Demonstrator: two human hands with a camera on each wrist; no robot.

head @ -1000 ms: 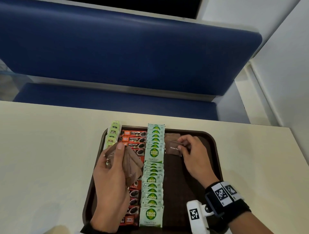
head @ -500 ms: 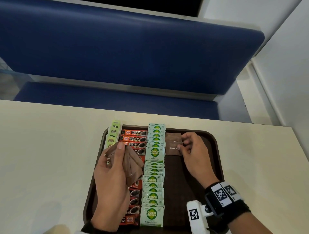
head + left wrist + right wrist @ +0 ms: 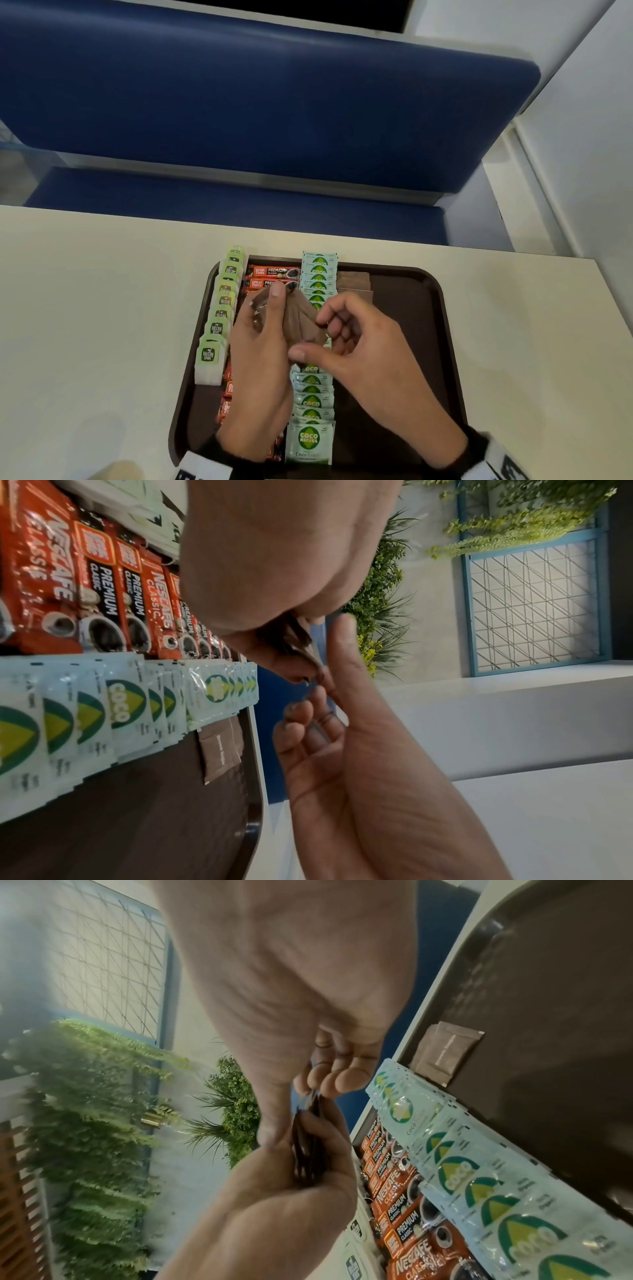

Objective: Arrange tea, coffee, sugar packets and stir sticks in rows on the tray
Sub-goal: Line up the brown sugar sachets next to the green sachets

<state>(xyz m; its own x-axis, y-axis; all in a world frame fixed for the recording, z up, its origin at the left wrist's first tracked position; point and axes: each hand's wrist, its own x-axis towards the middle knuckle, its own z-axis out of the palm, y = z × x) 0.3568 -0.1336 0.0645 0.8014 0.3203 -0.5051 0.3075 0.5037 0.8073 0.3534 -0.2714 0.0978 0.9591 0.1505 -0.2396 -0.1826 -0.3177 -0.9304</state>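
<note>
A dark brown tray (image 3: 442,308) holds rows of green tea bags (image 3: 219,315), red coffee sticks (image 3: 270,272) and white-green sugar packets (image 3: 310,442). Two brown sugar packets (image 3: 352,284) lie at the far end of a fourth row, also seen in the wrist views (image 3: 219,748) (image 3: 445,1053). My left hand (image 3: 270,315) grips a fanned stack of brown packets (image 3: 301,325) above the coffee row. My right hand (image 3: 315,339) has come up against that stack (image 3: 308,1150), thumb and forefinger pinching one packet's edge. No stir sticks are in view.
The tray sits on a cream table (image 3: 85,308) whose far edge meets a blue bench seat (image 3: 239,102). A white wall (image 3: 582,171) stands to the right. The right part of the tray floor (image 3: 394,342) is bare dark brown.
My right hand let go of the brown packet it was laying at the far end of the fourth row and moved left to the stack in my left hand.
</note>
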